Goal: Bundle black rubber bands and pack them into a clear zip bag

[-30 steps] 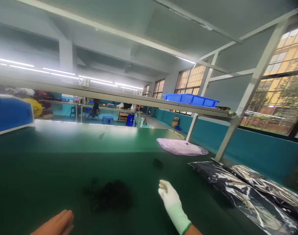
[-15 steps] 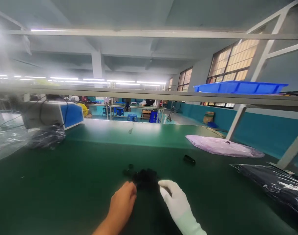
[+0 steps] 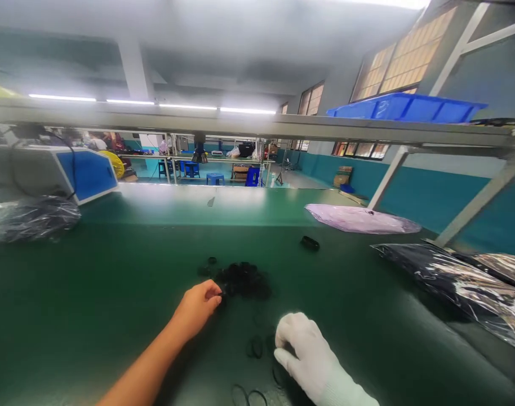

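Several black rings lie bunched in a dark pile (image 3: 243, 280) on the green tabletop (image 3: 126, 282). My bare left hand (image 3: 198, 304) pinches thumb and forefinger at the near-left edge of this pile, with a small dark bit of a black ring at the fingertips. Closer to me on the right, my right hand (image 3: 302, 352) wears a white knit glove. Its fingers are curled, with a gap between them and the thumb, and I see nothing held there. Loose thin black rings (image 3: 255, 347) lie beside and below its fingertips, partly blurred.
A black oblong item (image 3: 310, 243) lies beyond the pile. Bagged dark goods (image 3: 456, 282) and a pinkish plastic bag (image 3: 361, 219) lie at right. Clear plastic (image 3: 33, 217) and a grey-blue machine (image 3: 84, 172) stand left. A shelf bar (image 3: 223, 125) crosses ahead, holding a blue tray (image 3: 405, 108).
My view has tilted down and shifted right. My right hand has drawn back from the pile towards me, and loose rings now show near it. My left hand stays at the pile's edge.
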`<state>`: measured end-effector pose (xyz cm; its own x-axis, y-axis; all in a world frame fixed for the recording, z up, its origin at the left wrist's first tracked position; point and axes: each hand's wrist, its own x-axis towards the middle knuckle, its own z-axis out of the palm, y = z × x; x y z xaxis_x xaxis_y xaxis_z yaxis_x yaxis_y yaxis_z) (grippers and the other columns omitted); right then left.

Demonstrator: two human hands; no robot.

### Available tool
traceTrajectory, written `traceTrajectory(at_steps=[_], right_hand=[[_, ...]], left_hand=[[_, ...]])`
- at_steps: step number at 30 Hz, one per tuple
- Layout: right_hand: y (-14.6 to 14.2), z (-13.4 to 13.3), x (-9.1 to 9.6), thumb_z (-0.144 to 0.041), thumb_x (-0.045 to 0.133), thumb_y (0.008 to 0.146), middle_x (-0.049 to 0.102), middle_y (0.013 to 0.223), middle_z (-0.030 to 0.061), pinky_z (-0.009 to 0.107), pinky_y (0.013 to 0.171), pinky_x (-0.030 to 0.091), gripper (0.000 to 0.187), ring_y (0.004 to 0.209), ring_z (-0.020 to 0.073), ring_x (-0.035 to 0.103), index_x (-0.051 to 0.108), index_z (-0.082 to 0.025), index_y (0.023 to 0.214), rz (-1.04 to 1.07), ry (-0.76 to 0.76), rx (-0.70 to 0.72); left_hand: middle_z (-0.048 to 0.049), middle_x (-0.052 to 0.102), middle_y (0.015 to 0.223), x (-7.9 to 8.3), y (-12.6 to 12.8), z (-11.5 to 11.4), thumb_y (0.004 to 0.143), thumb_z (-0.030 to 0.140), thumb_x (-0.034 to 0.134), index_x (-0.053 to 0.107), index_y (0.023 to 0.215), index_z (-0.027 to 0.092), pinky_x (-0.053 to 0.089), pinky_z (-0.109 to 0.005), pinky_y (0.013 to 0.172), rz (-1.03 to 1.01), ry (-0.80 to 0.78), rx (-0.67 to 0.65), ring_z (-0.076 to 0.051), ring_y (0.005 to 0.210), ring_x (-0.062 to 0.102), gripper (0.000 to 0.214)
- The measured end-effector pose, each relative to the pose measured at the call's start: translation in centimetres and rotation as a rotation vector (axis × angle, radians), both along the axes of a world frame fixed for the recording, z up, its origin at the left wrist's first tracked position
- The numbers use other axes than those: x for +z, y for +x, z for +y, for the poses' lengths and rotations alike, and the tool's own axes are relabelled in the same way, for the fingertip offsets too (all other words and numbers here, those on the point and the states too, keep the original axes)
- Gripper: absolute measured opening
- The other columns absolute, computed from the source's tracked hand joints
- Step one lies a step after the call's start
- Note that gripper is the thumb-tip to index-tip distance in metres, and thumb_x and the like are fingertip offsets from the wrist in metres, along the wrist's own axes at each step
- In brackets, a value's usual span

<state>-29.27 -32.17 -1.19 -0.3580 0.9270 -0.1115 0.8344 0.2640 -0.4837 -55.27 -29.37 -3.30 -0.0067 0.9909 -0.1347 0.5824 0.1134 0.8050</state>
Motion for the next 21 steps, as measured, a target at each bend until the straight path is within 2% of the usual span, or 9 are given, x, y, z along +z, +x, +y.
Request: traceTrajectory(at_steps=[2,3,5,7,10,14,17,19,21], right_hand=[[-0.1,-0.6,0.4,-0.019,0.048,0.068,0.054,0.086,0.0008,0.031,0.078,0.035,0.003,0.087,0.0180,0.045,0.049,-0.019,0.066,-0.054,-0.002,-0.004],[0.0,-0.7,0.7,-0.020,0.048,0.069,0.054,0.087,0.0006,0.031,0.078,0.035,0.003,0.087,0.0179,0.045,0.049,-0.019,0.066,-0.064,-0.026,-0.015],[0.3,-0.8,1.5,-0.023,0.049,0.070,0.054,0.090,0.0010,0.032,0.078,0.036,0.003,0.087,0.0188,0.045,0.051,-0.021,0.068,-0.076,-0.075,-0.038],[0.4,-0.5,2.5,-0.028,0.050,0.072,0.054,0.091,0.0016,0.034,0.078,0.037,0.007,0.087,0.0195,0.045,0.052,-0.022,0.069,-0.052,-0.061,-0.063],[-0.2,0.4,3.9,-0.032,0.046,0.076,0.055,0.091,0.0017,0.034,0.080,0.037,0.014,0.086,0.0189,0.048,0.053,-0.021,0.072,0.064,0.041,-0.079],[-2.5,2.0,5.2,-0.032,0.045,0.078,0.057,0.092,0.0016,0.032,0.082,0.037,0.016,0.089,0.0184,0.050,0.057,-0.022,0.079,0.203,0.114,-0.029],[-4.7,3.0,5.2,-0.030,0.048,0.076,0.058,0.091,0.0016,0.032,0.081,0.038,0.017,0.090,0.0184,0.051,0.060,-0.022,0.084,0.263,0.138,-0.011],[-5.9,3.5,4.6,-0.029,0.048,0.075,0.059,0.090,0.0013,0.031,0.079,0.039,0.018,0.087,0.0177,0.053,0.061,-0.022,0.087,0.287,0.139,0.004],[-6.7,3.9,3.7,-0.027,0.048,0.074,0.060,0.089,0.0012,0.031,0.078,0.040,0.020,0.084,0.0167,0.054,0.061,-0.022,0.089,0.311,0.139,0.034]], left_hand=[[-0.0010,0.055,0.072,0.0,0.1,-0.8,0.077,0.029,0.043,0.051,0.088,0.015,0.040,-0.023,0.060,-0.120,-0.071,-0.036,-0.011,0.063,0.053,0.020],[-0.0011,0.055,0.072,0.1,0.2,-1.2,0.077,0.029,0.043,0.051,0.087,0.015,0.039,-0.023,0.059,-0.087,-0.077,-0.046,-0.012,0.063,0.053,0.019],[-0.0011,0.057,0.074,0.5,0.3,-2.0,0.076,0.027,0.043,0.055,0.083,0.018,0.037,-0.024,0.061,0.144,-0.033,-0.018,-0.013,0.067,0.053,0.017],[-0.0001,0.058,0.076,1.2,0.3,-2.8,0.076,0.026,0.043,0.058,0.082,0.021,0.034,-0.025,0.062,0.330,0.004,0.023,-0.014,0.070,0.052,0.017],[0.0008,0.060,0.078,1.9,-0.1,-3.7,0.078,0.027,0.040,0.059,0.085,0.023,0.034,-0.025,0.063,0.315,-0.017,0.001,-0.014,0.073,0.053,0.021],[0.0006,0.059,0.092,2.2,-0.7,-4.1,0.073,0.016,0.043,0.060,0.096,0.027,0.034,-0.025,0.068,0.431,-0.032,-0.032,-0.015,0.083,0.053,0.031],[0.0000,0.059,0.093,2.1,-0.7,-3.7,0.077,0.017,0.040,0.059,0.094,0.025,0.033,-0.024,0.068,0.402,0.030,0.054,-0.014,0.083,0.052,0.027],[0.0004,0.059,0.087,2.2,-0.5,-3.5,0.079,0.020,0.038,0.058,0.088,0.023,0.032,-0.023,0.065,0.384,0.050,0.115,-0.013,0.078,0.051,0.022],[0.0011,0.058,0.081,2.4,-0.5,-3.5,0.078,0.022,0.040,0.056,0.081,0.022,0.031,-0.023,0.061,0.374,0.048,0.116,-0.012,0.072,0.049,0.017]])
